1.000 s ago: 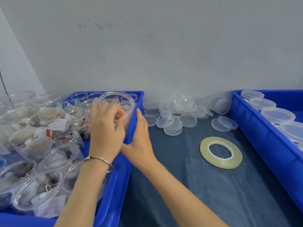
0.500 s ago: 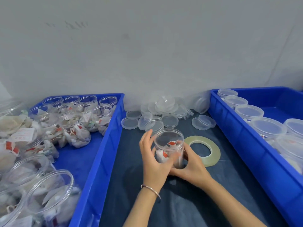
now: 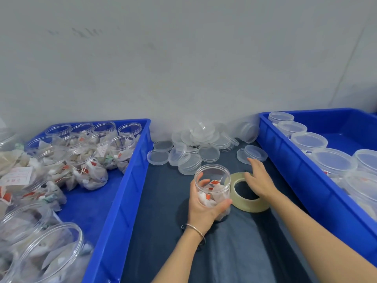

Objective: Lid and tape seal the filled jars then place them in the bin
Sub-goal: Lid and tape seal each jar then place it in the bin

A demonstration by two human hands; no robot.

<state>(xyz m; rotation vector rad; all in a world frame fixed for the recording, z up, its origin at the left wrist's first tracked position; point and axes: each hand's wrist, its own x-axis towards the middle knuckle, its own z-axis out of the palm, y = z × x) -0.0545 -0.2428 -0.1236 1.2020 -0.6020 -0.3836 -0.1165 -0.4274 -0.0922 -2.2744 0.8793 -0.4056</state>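
Observation:
A clear, lidless jar (image 3: 214,186) filled with white sachets stands on the dark cloth between two blue bins. My left hand (image 3: 202,205) grips it around the side, thumb in front. My right hand (image 3: 258,179) reaches forward over the roll of clear tape (image 3: 247,201), fingers straight and pointing toward two loose lids (image 3: 252,155); it holds nothing. A heap of clear lids (image 3: 195,148) lies against the wall. The right blue bin (image 3: 289,160) holds several lidded jars (image 3: 333,162).
The left blue bin (image 3: 126,193) is full of open jars of sachets (image 3: 87,158), some lying on their sides at the lower left. A grey wall closes the back. Dark cloth (image 3: 234,252) covers the table between the bins.
The jar came out of the left bin and was set on the cloth. My right hand has let go of it and moved forward over the tape roll toward the lids.

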